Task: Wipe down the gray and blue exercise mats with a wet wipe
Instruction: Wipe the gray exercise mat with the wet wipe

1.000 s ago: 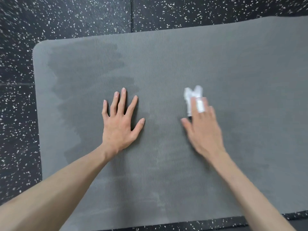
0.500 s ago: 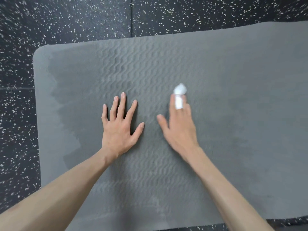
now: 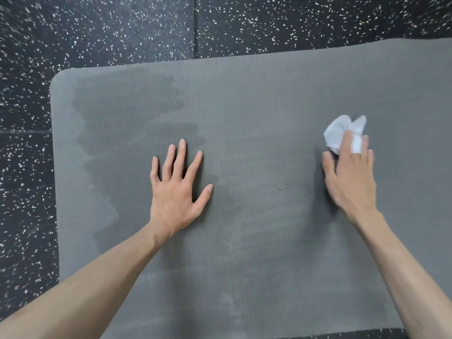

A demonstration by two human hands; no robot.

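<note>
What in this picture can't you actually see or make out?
- Blue mat: not in the head view at all.
- Gray mat: its right end and near edge run off the frame.
- Wet wipe: part lies hidden under the right hand, whose fingers are slightly blurred.
- Mat surface under the flat left hand: covered.

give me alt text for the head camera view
A right hand presses a crumpled white wet wipe onto a gray exercise mat, while the left hand rests flat, fingers spread. Black speckled floor surrounds the mat.
</note>
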